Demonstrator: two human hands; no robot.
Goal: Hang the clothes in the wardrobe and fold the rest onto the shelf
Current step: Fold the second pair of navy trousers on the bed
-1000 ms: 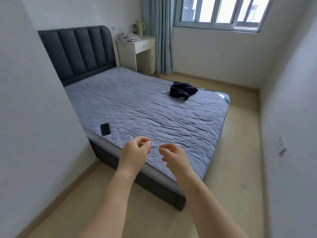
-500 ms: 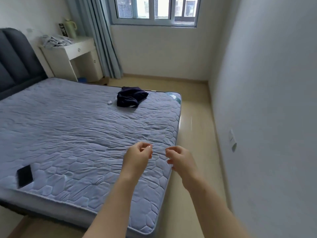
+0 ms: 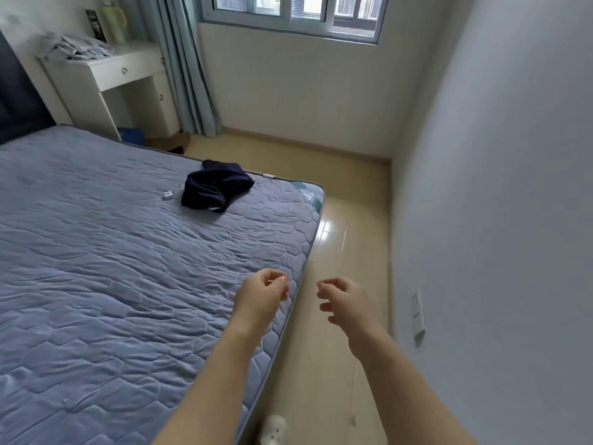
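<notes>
A crumpled dark navy garment [image 3: 215, 187] lies on the blue quilted mattress [image 3: 96, 268], near its far right corner. My left hand [image 3: 261, 298] hovers over the mattress's right edge, fingers loosely curled, holding nothing. My right hand [image 3: 345, 301] hangs above the floor strip beside the bed, fingers apart and bent, also empty. Both hands are well short of the garment. No wardrobe or shelf is in view.
A small white object [image 3: 167, 195] lies left of the garment. A white bedside desk [image 3: 106, 72] with crumpled cloth [image 3: 77, 48] stands at the back left by the curtain [image 3: 183, 65]. A narrow floor strip [image 3: 349, 245] runs between bed and right wall. A white slipper [image 3: 272, 430] is below.
The view has swung right and moved along the bed toward its far corner; the garment appears nearer. The phone on the mattress has left the view. Both hands stay raised and empty.
</notes>
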